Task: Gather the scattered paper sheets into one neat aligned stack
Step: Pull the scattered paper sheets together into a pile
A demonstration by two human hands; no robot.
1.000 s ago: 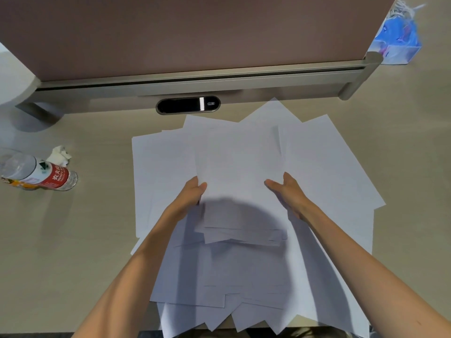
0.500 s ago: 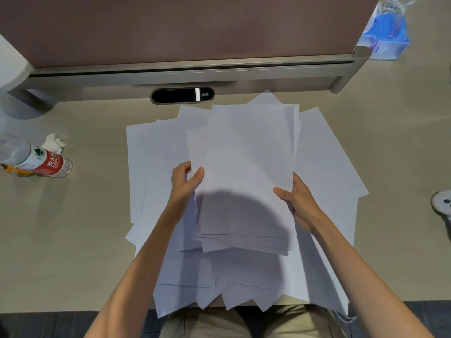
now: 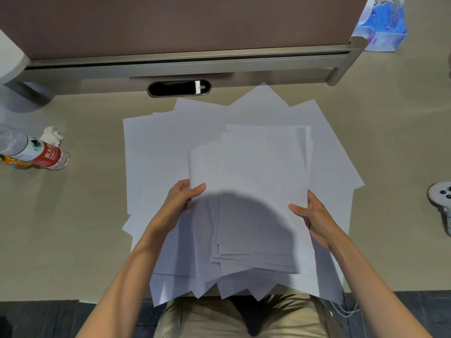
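A loose bundle of white paper sheets [image 3: 251, 181] is held between both hands above the table, its edges uneven and fanned at the near end. My left hand [image 3: 181, 200] grips the bundle's left edge, thumb on top. My right hand [image 3: 311, 214] grips its right edge. Under the bundle several more white sheets [image 3: 156, 147] lie scattered and overlapping on the beige table [image 3: 73, 240], some hanging over the near edge.
A plastic water bottle [image 3: 36, 154] lies at the left beside a crumpled tissue [image 3: 52, 135]. A white game controller [image 3: 443, 201] sits at the right edge. A brown partition with a grey rail [image 3: 183, 64] and a cable slot [image 3: 179, 88] runs along the back; a blue bag [image 3: 380, 28] stands at far right.
Both hands have drawn the held bundle nearer to me, and the sheets in it have slid closer together. The view has tilted down, showing the lap and the controller.
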